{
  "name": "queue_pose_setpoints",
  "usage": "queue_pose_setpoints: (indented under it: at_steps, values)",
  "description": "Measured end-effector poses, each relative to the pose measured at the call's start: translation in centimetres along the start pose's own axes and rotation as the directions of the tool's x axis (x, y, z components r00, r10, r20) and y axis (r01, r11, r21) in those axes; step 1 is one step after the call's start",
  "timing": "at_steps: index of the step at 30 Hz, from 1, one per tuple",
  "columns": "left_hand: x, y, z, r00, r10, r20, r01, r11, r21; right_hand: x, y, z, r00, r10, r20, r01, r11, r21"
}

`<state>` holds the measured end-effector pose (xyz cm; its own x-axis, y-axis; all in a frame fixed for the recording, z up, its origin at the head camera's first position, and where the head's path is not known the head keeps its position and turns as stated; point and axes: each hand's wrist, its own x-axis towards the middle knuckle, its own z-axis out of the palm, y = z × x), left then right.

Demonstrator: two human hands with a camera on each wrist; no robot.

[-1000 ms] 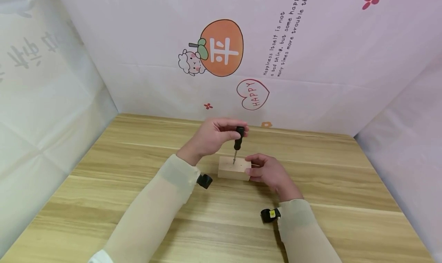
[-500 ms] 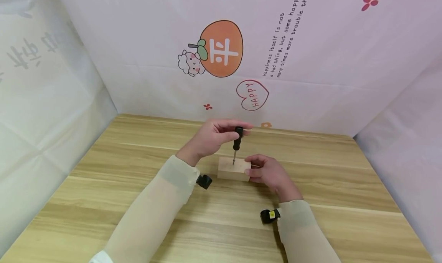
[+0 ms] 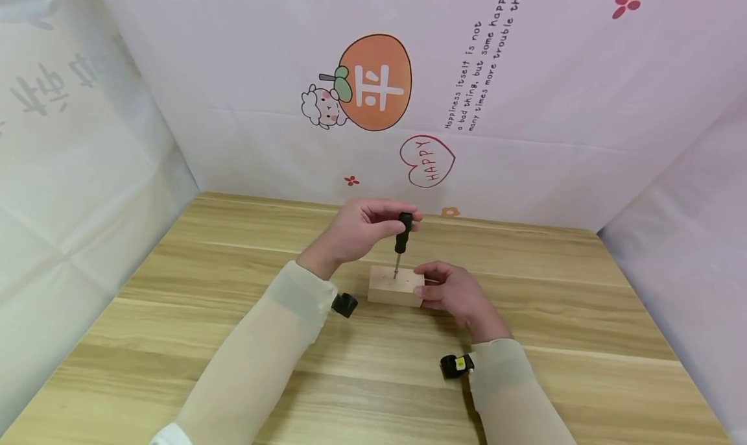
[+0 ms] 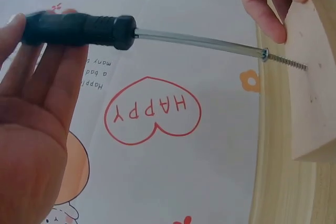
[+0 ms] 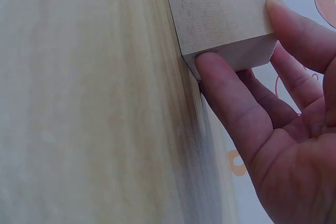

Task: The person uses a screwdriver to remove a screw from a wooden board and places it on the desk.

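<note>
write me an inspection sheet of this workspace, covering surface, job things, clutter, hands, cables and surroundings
Surface: wood-grain table; wooden block resting on it.
Job things: screw standing partly out of the block's top face, which has several small holes or marks; screwdriver with black handle, its shaft meeting the screw's head.
Clutter: nothing seen.
Hands: left hand holds the screwdriver's handle between thumb and fingers; right hand grips the block's right end.
Cables: nothing seen.
Surroundings: pale printed backdrop behind the table, with an orange fruit, lettering and a "HAPPY" heart; pale sheets at both sides.
</note>
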<state>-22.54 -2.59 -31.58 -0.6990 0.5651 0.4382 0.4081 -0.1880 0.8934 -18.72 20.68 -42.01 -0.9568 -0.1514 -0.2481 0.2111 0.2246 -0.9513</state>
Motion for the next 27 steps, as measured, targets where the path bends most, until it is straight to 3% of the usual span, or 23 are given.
queue_pose_setpoints:
  at_steps: [4, 7, 10, 13, 17, 20, 27]
  values:
    - [0.06, -0.13, 0.18, 0.998, 0.014, -0.061, -0.009, 0.996, 0.087, 0.03, 0.07, -0.03, 1.0, 0.001, -0.002, -0.001, 1.0, -0.002]
    - [0.06, -0.27, 0.2, 0.998, 0.043, -0.041, -0.037, 0.99, 0.138, 0.03, 0.07, -0.03, 1.0, 0.005, -0.004, -0.005, 1.0, -0.006]
    - [0.1, -0.28, 0.1, 0.998, 0.057, 0.028, -0.059, 0.992, 0.11, 0.01, 0.0, 0.01, 1.0, 0.013, -0.009, -0.013, 1.0, 0.001]
    - [0.12, -0.14, -0.01, 0.996, 0.041, 0.083, -0.046, 0.997, 0.054, 0.0, -0.05, 0.01, 1.0, 0.01, -0.006, -0.01, 1.0, -0.002]
    - [0.1, 0.11, 0.03, 0.999, -0.014, 0.037, 0.013, 1.0, 0.019, 0.03, -0.08, 0.0, 1.0, 0.009, -0.009, -0.009, 1.0, -0.006]
    - [0.05, 0.13, 0.04, 1.0, -0.009, -0.002, 0.009, 0.999, 0.04, 0.07, -0.02, -0.03, 1.0, 0.009, -0.005, -0.009, 1.0, -0.01]
    - [-0.1, 0.14, -0.03, 0.998, 0.018, 0.064, -0.02, 0.999, 0.026, 0.09, 0.18, -0.07, 1.0, -0.002, -0.005, 0.002, 1.0, -0.009]
